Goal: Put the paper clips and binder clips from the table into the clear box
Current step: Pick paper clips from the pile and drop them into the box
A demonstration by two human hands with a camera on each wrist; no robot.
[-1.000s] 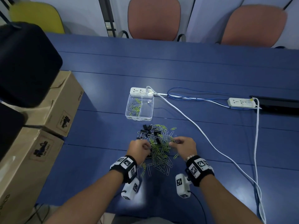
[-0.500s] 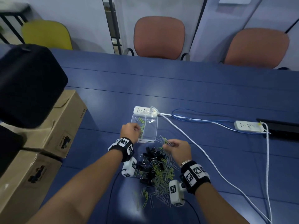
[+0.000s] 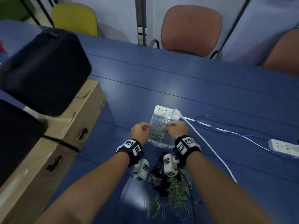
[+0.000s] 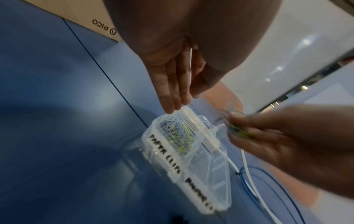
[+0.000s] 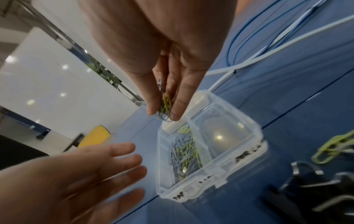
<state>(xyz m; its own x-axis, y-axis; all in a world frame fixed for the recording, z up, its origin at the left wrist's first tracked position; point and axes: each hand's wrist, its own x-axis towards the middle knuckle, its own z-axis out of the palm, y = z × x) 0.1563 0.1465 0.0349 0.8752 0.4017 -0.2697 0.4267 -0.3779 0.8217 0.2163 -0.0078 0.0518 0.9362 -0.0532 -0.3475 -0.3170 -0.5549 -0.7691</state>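
Clear plastic, the box (image 3: 163, 139) sits on the blue table (image 3: 210, 97) with paper clips (image 5: 184, 151) filling only its left compartment. Directly above that compartment's far end, the right hand (image 5: 168, 72) pinches a small bunch of yellow and grey clips between thumb and fingers (image 5: 182, 104), pointing down. The left hand (image 4: 172, 84) hangs just left of the box, fingers straight and empty. Nearer the person lies the remaining pile (image 3: 174, 188), binder clips (image 3: 159, 171) among it.

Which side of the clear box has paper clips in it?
The left side of the clear box, by the left hand, holds paper clips. The other side is empty.
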